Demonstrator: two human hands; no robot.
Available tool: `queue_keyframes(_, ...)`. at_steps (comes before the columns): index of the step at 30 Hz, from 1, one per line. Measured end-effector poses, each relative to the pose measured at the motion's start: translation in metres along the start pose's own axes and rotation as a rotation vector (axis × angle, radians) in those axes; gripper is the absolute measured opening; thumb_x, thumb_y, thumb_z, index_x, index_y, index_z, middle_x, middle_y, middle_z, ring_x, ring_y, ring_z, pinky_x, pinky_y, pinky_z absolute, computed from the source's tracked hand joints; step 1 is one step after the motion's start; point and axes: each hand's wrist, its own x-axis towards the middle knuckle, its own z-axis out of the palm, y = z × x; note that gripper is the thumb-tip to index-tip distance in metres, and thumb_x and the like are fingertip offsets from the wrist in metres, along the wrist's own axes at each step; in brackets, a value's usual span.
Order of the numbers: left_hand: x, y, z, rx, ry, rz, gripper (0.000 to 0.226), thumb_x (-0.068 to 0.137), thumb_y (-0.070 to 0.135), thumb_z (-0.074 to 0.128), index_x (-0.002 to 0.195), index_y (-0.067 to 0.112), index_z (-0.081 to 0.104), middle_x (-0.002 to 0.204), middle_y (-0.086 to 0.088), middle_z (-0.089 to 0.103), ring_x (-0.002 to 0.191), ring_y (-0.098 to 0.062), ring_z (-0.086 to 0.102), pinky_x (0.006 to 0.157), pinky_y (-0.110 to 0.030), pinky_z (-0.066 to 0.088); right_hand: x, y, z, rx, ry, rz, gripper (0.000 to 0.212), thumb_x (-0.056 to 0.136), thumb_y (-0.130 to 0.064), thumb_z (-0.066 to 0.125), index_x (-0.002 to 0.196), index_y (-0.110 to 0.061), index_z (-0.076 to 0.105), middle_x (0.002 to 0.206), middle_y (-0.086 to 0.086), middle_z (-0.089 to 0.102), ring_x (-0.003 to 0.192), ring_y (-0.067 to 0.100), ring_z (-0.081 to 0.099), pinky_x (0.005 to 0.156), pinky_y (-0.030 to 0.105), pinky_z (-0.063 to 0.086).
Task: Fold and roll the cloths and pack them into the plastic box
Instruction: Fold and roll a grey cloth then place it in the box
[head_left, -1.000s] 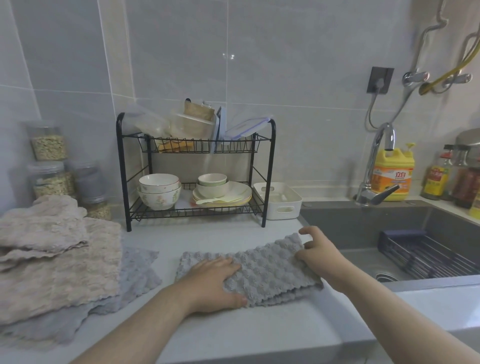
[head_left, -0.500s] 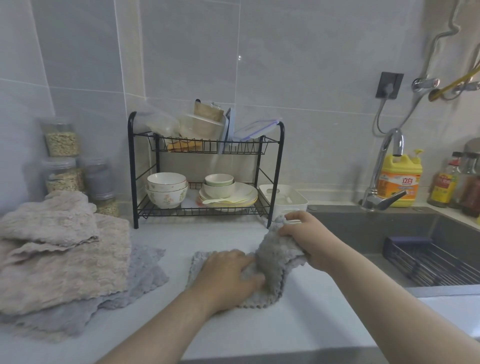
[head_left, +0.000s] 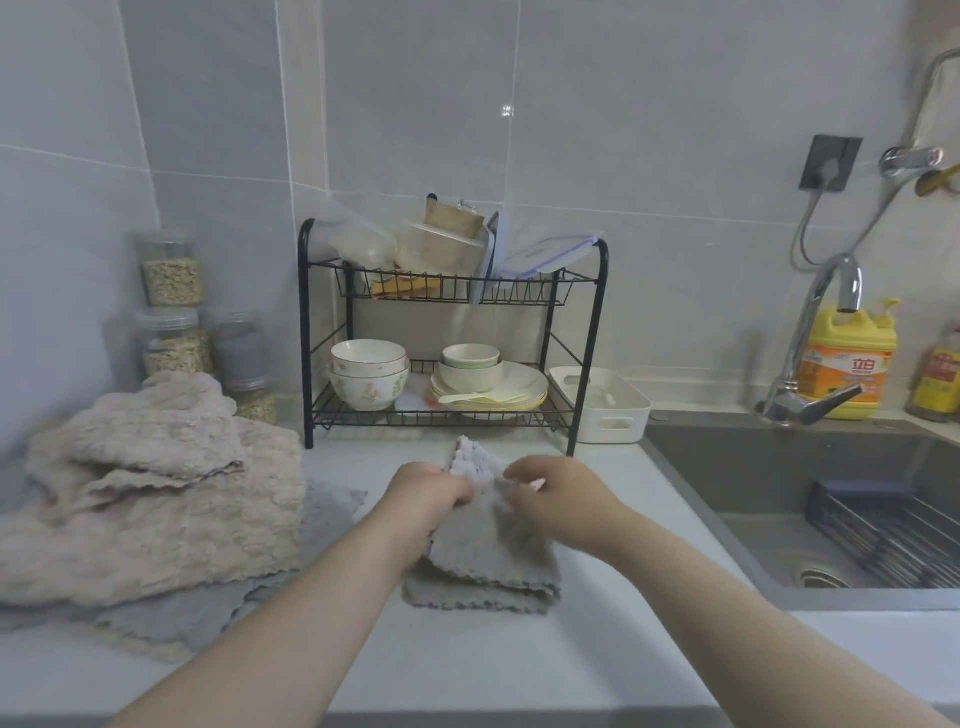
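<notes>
Most fingers (head_left: 453, 488) half inside grey cloth (head_left: 488, 556)

A black dish rack (head_left: 305, 338) stands at the surface's back edge, bowls (head_left: 369, 371) and plates (head_left: 524, 384) on its lower shelf. Jars (head_left: 174, 280) fill the back left corner. A yellow detergent bottle (head_left: 847, 358) stands behind the sink (head_left: 769, 467), beside the faucet (head_left: 808, 404).

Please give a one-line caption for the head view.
Left hand and right hand grip the far end of a folded grey cloth on the counter beside the sink.
</notes>
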Motion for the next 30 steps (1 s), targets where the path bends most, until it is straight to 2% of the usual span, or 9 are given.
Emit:
queue_keyframes(5,0.009,-0.01,-0.009,0.361,0.065,0.082,0.018,0.067,0.005,0.059,0.068,0.014,0.044,0.066,-0.01,0.04,0.057,-0.02,0.04,0.053,-0.029,0.028,-0.004,0.012,0.015,-0.216,-0.115,-0.076,0.033,0.091,-0.031,0.053,0.122,-0.029,0.063,0.127,0.003,0.057,0.118,0.022,0.051,0.099,0.027,0.038)
queue_keyframes(8,0.008,-0.018,-0.011,0.599,0.095,0.134,0.017,0.072,0.01,0.055,0.079,0.02,0.043,0.071,-0.005,0.047,0.057,-0.026,0.048,0.051,-0.03,0.035,-0.004,0.019,0.022,-0.339,-0.146,-0.14,0.037,0.094,-0.034,0.049,0.129,-0.029,0.059,0.132,0.002,0.055,0.125,0.018,0.044,0.104,0.026,0.029)
queue_keyframes(12,0.002,-0.029,-0.013,0.868,0.075,0.328,0.041,0.082,0.015,0.055,0.119,0.03,0.044,0.116,-0.001,0.048,0.102,-0.023,0.056,0.081,-0.036,0.051,-0.006,0.024,0.03,-0.448,-0.191,-0.145,0.042,0.091,-0.038,0.045,0.133,-0.039,0.046,0.134,-0.002,0.046,0.12,0.028,0.039,0.102,0.032,0.029)
queue_keyframes(14,0.001,-0.029,-0.015,1.035,0.012,0.577,0.057,0.088,0.013,0.054,0.138,0.034,0.037,0.152,-0.003,0.024,0.136,-0.026,0.032,0.106,-0.038,0.038,-0.007,0.025,0.033,-0.483,-0.216,-0.134,0.049,0.088,-0.043,0.039,0.136,-0.042,0.039,0.138,-0.003,0.042,0.12,0.03,0.038,0.102,0.036,0.031)
queue_keyframes(17,0.0,-0.027,-0.019,1.244,-0.138,0.741,0.061,0.097,0.016,0.045,0.149,0.035,0.021,0.16,0.005,-0.01,0.148,-0.017,-0.005,0.118,-0.037,0.014,-0.006,0.027,0.033,-0.49,-0.232,-0.12,0.057,0.085,-0.042,0.038,0.142,-0.042,0.031,0.143,-0.005,0.037,0.125,0.031,0.035,0.104,0.039,0.03)
queue_keyframes(22,0.001,-0.031,-0.029,1.334,-0.276,0.473,0.047,0.103,0.037,0.023,0.149,0.042,0.018,0.161,0.008,0.0,0.147,-0.018,0.01,0.117,-0.038,0.019,-0.006,0.026,0.035,-0.449,-0.265,-0.069,0.061,0.088,-0.038,0.046,0.146,-0.039,0.028,0.148,-0.007,0.032,0.131,0.027,0.028,0.11,0.036,0.026)
queue_keyframes(24,-0.001,-0.032,-0.031,1.235,-0.283,0.405,0.049,0.1,0.045,0.026,0.149,0.043,0.017,0.161,0.007,0.001,0.146,-0.021,0.014,0.116,-0.037,0.018,-0.008,0.022,0.031,-0.244,-0.231,-0.041,0.058,0.085,-0.031,0.054,0.142,-0.032,0.041,0.14,-0.004,0.043,0.122,0.021,0.043,0.104,0.026,0.036)
queue_keyframes(27,-0.009,-0.028,-0.03,0.971,-0.105,0.315,0.063,0.093,0.052,0.044,0.149,0.029,0.023,0.154,-0.002,0.026,0.139,-0.024,0.027,0.109,-0.038,0.028,-0.014,0.016,0.022,0.257,-0.052,0.142,0.032,0.088,-0.013,0.057,0.12,-0.012,0.059,0.09,0.0,0.062,0.07,0.005,0.059,0.059,0.007,0.047)
queue_keyframes(30,-0.012,-0.014,-0.024,0.747,0.035,0.074,0.052,0.088,0.047,0.057,0.121,0.008,0.045,0.112,-0.007,0.052,0.103,-0.022,0.051,0.082,-0.029,0.041,-0.007,0.02,0.015,0.185,0.102,0.353,0.016,0.085,-0.02,0.054,0.073,-0.012,0.062,0.064,-0.001,0.055,0.058,0.014,0.051,0.053,0.021,0.04)
